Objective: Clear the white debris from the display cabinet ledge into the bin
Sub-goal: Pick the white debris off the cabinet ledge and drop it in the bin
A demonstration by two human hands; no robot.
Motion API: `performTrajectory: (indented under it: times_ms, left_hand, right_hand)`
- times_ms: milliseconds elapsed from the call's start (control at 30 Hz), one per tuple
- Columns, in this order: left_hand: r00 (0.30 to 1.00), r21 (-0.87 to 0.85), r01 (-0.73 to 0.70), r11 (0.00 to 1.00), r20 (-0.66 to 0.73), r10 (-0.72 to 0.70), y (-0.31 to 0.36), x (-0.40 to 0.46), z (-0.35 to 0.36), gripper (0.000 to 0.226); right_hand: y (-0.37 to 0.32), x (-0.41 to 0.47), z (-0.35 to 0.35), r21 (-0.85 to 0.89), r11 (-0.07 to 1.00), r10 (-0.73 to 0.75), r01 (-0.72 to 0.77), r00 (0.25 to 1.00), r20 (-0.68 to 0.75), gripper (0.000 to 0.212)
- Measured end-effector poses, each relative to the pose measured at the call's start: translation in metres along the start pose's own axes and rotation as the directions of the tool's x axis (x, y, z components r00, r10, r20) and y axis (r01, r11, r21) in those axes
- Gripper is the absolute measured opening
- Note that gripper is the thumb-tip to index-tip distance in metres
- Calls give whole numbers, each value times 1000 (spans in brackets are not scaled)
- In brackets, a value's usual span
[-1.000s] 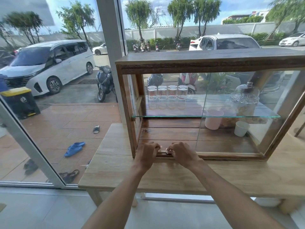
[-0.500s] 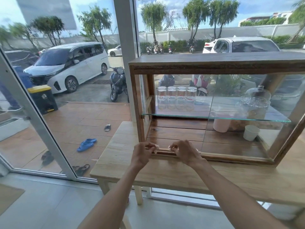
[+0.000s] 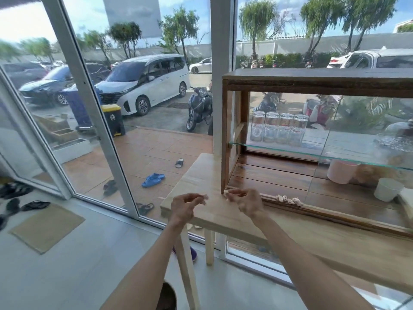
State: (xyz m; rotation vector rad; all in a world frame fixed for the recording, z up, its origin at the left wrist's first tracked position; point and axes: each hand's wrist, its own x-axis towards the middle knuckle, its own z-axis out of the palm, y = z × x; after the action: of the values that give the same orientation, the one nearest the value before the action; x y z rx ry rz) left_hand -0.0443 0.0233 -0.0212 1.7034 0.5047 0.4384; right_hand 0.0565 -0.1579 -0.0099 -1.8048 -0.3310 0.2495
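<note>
The wooden display cabinet (image 3: 312, 80) with glass panes stands on a light wooden table (image 3: 223, 218). White crumpled debris (image 3: 288, 199) lies on the cabinet's front ledge (image 3: 335, 217), right of my hands. My left hand (image 3: 186, 208) hovers over the table's left end and pinches a small white piece (image 3: 203, 197) in its fingertips. My right hand (image 3: 244, 201) is at the cabinet's lower left corner, with another white bit (image 3: 226, 193) held at its fingertips. No indoor bin is visible.
Inside the cabinet are stacked glasses (image 3: 278, 128) on a glass shelf (image 3: 290, 152), a pink cup (image 3: 340, 172) and a white cup (image 3: 387, 189). Large windows stand left; a mat (image 3: 47, 227) and sandals (image 3: 20, 205) lie on the floor. A black and yellow bin (image 3: 114, 119) stands outside.
Both hands have lifted off the ledge and shifted left, each pinching a white bit. My view has swung left, and a clump of debris on the ledge is now uncovered.
</note>
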Motion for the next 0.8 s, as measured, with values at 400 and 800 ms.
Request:
performTrajectory:
  times_ms: [400, 800]
  left_hand:
    - [920, -104, 263, 959, -273, -282, -128, -84, -127, 11]
    - [718, -204, 552, 808, -377, -586, -263, -136, -210, 10]
  right_hand:
    - [47, -67, 168, -104, 992, 104, -74, 937, 334, 22]
    - [137, -119, 297, -229, 924, 378, -306, 822, 426, 19]
